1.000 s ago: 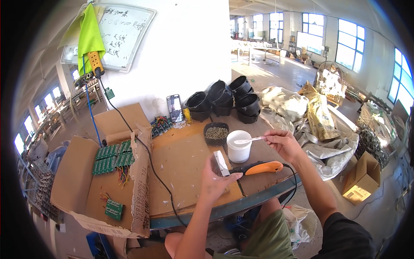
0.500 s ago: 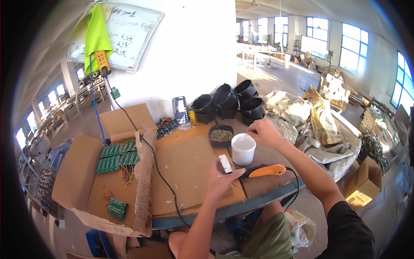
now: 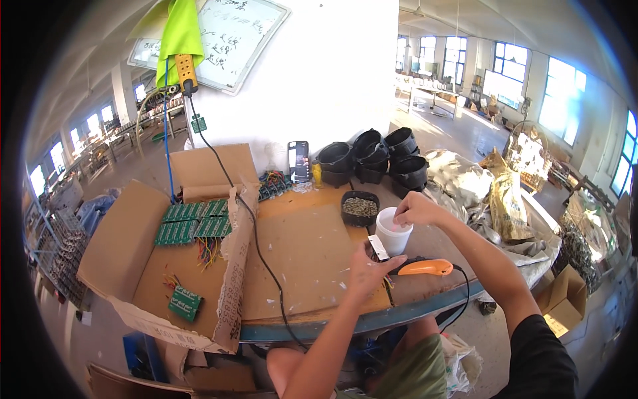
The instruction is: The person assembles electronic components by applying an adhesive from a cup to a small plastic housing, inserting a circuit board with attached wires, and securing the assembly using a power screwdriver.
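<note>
Between the thumb and fingers of my left hand (image 3: 367, 267) is a small block with a white top face (image 3: 379, 247) and dark sides. Colored wires hang just below that hand. The block is close against the near left side of a white plastic tub (image 3: 399, 242). My right hand (image 3: 419, 209) is at the tub's right rim, fingers pinched together and reaching into its mouth. Whatever the fingertips hold is hidden or too small to name. An orange-handled corded tool (image 3: 425, 267) lies on the table right beside my left thumb.
A black dish of small metal pieces (image 3: 359, 207) sits behind the tub, with black cups (image 3: 335, 159) and a phone (image 3: 299, 161) farther back. On the left, an open carton (image 3: 123, 233) contains green circuit boards (image 3: 179, 226). A black cable (image 3: 260, 256) crosses the table (image 3: 299, 239).
The whole view has shifted, with the scene now farther right. My left hand has brought the block nearer the tub. My right fingers sit slightly deeper at the tub's mouth.
</note>
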Available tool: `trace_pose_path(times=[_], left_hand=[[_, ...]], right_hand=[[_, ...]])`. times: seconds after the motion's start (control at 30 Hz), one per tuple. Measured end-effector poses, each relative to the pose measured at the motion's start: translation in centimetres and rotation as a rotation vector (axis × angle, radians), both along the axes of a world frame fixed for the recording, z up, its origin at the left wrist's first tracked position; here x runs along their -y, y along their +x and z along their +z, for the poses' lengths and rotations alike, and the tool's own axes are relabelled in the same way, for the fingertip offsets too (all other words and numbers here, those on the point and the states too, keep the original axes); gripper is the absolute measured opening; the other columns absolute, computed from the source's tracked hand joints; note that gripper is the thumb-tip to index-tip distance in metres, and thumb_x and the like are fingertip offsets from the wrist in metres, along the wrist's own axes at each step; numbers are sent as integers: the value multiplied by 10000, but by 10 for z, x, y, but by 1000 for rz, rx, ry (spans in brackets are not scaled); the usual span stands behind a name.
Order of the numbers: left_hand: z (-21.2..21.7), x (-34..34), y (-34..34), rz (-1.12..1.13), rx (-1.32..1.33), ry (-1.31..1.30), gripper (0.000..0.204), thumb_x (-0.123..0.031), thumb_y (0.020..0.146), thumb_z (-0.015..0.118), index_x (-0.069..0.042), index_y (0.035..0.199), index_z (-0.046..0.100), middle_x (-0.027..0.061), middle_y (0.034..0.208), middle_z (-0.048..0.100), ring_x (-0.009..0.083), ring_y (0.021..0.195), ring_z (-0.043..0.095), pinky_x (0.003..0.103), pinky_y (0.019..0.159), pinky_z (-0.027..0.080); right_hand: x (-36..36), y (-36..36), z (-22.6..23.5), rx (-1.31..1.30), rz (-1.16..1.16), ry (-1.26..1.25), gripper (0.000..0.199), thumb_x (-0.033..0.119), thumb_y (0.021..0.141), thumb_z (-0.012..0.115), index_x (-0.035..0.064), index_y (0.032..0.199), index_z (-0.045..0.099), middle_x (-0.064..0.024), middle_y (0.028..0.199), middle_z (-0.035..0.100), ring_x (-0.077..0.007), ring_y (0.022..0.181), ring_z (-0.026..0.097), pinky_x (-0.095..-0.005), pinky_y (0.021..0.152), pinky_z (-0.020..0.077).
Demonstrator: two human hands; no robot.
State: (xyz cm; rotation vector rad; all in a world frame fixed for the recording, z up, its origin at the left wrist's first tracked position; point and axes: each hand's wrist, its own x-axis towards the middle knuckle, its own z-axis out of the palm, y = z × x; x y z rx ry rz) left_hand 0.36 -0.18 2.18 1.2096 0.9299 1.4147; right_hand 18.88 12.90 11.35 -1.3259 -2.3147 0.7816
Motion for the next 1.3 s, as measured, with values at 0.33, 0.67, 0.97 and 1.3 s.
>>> trace_pose_path(times=[0.33, 0.67, 0.97, 1.3], left_hand=[[1, 7, -1, 40, 6, 28, 732, -199, 685, 916, 61, 1223, 493, 115, 1040, 660, 192, 965, 646, 327, 850, 535], [-2, 10, -12, -5, 5, 7, 709, -83, 695, 899, 74, 1243, 477, 110, 1028, 642, 173, 934, 635, 308, 830, 553], [12, 16, -12, -50, 11, 59, 670, -51, 697, 887, 64, 1240, 510, 102, 1069, 624, 164, 950, 623, 296, 806, 576], [33, 36, -18, -97, 125, 85, 690, 71, 722, 827, 79, 1288, 433, 160, 1206, 594, 223, 1097, 618, 355, 911, 572]], right_hand=[[18, 62, -6, -631, -431, -299, 182, 117, 887, 710, -40, 978, 718, -8, 705, 618, -61, 548, 492, -204, 465, 356], [48, 80, -35, -1111, -425, -498, 117, 145, 957, 648, 32, 948, 679, 10, 799, 640, -46, 656, 557, -155, 571, 447], [72, 75, -31, -1201, -356, -482, 179, 115, 949, 660, -34, 1047, 671, -10, 847, 655, -51, 699, 597, -143, 593, 484], [146, 28, -38, -1259, -202, -466, 209, 79, 917, 693, -32, 1094, 681, -44, 901, 685, -81, 757, 624, -186, 655, 490]])
